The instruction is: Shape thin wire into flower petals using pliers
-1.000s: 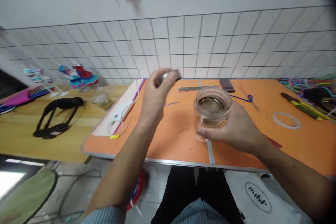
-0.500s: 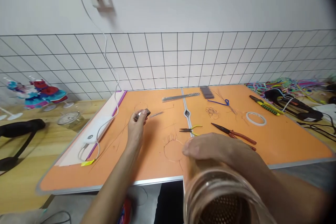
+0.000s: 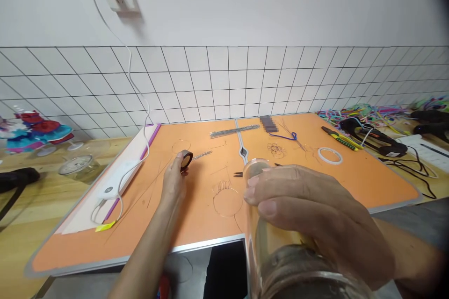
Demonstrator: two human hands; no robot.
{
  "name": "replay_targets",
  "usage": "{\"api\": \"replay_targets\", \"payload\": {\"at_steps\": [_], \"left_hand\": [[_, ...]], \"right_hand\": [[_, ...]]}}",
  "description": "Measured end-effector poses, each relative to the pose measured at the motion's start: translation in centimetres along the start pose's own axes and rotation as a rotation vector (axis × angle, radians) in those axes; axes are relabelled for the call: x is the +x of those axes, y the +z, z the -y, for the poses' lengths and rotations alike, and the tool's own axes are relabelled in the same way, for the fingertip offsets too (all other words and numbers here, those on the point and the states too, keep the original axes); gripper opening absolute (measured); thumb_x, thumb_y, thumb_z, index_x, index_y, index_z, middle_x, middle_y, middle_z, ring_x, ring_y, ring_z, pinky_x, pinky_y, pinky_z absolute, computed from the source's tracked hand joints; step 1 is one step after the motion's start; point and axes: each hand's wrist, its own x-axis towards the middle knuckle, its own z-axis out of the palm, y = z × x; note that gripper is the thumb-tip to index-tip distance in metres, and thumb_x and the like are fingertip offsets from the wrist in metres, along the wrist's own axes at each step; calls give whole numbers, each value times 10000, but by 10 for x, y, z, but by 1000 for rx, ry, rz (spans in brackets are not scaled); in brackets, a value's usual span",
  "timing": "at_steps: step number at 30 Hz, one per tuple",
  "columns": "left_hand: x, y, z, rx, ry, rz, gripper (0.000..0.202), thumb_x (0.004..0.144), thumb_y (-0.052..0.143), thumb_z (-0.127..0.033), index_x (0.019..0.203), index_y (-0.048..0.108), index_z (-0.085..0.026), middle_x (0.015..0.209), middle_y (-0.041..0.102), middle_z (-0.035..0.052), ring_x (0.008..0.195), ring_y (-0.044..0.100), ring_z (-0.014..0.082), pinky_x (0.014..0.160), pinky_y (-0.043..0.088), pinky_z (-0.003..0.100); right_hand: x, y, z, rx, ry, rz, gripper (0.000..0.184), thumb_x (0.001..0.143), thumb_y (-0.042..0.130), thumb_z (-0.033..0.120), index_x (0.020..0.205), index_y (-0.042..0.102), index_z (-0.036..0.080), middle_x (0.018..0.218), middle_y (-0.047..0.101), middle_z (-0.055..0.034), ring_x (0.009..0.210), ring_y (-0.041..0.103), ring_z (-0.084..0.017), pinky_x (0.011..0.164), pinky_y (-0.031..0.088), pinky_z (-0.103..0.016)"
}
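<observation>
My right hand (image 3: 315,217) is wrapped round a clear glass jar (image 3: 273,243) held close to the camera and tipped up, liquid inside. My left hand (image 3: 174,182) reaches out over the orange mat (image 3: 368,177); its fingers pinch a small dark round lid (image 3: 185,160) standing on edge on the mat. A thin wire ring (image 3: 227,202) lies on the mat between my hands. Pliers (image 3: 239,174) show partly behind the jar.
Metal rods (image 3: 234,130), blue wire (image 3: 284,137), a white tape ring (image 3: 329,155), a yellow-black tool (image 3: 342,138) and coloured pipe cleaners (image 3: 372,113) sit at the back and right. A white power strip (image 3: 115,183) and a glass jar (image 3: 77,167) lie left.
My right hand has tilted the jar further up, close to the camera. My left hand has set the lid down on edge on the mat and stays on it.
</observation>
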Motion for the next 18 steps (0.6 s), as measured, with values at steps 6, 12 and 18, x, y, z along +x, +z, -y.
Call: {"api": "replay_targets", "payload": {"at_steps": [6,12,18], "left_hand": [[6,2,7,-199,-60,23,464,732,851,-509,1041,762,-175,1044,726,30,853,637,138,700,489,238],[12,0,18,-252,-61,41,447,719,872,-479,1020,776,-163,981,710,15,841,622,137,660,474,227],[16,-3,20,-268,-84,32,434,721,890,-469,1007,777,-163,962,703,10,816,618,138,645,486,236]], "right_hand": [[17,-17,8,-221,-85,53,369,1064,675,252,1429,644,298,1271,824,-75,1263,775,-255,1132,642,-447],[29,-28,11,-364,-171,51,236,1171,484,213,1307,670,162,1253,821,-115,1362,716,-175,1195,589,-367],[33,-32,11,-360,-193,25,248,1168,478,219,1237,713,178,1218,832,-107,1344,728,-171,1203,577,-338]]}}
